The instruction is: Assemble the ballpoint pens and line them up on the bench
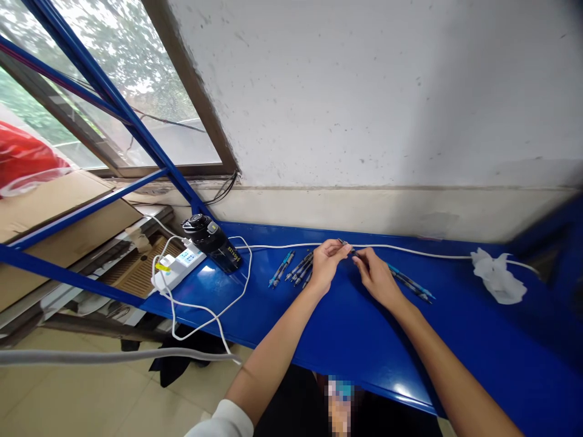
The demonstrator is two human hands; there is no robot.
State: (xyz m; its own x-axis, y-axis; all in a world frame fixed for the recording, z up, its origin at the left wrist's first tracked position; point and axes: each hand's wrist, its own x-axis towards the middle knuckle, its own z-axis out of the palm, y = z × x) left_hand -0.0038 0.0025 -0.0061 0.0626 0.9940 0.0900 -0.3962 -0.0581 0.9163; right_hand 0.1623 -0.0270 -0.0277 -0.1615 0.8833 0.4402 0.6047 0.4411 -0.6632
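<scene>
My left hand [324,264] is closed in a pinch on a slim dark pen [342,242], most of which the fingers hide. Close by on the right, my right hand [374,273] pinches the pen's other end; whether the pen is in one piece I cannot tell. Several dark pens [298,270] lie beside my left hand, partly covered by it. Farther left rests a small group of light blue pens [281,269]. Past my right hand, several blue and black pens [412,285] lie slantwise, their upper ends behind the hand.
A black bottle [218,243] leans over by a white power strip [182,265] at the blue table's [346,340] left end. A looped white cable [248,285] trails there and along the wall. Crumpled white tissue [498,276] lies right. A blue metal frame [104,91] rises left.
</scene>
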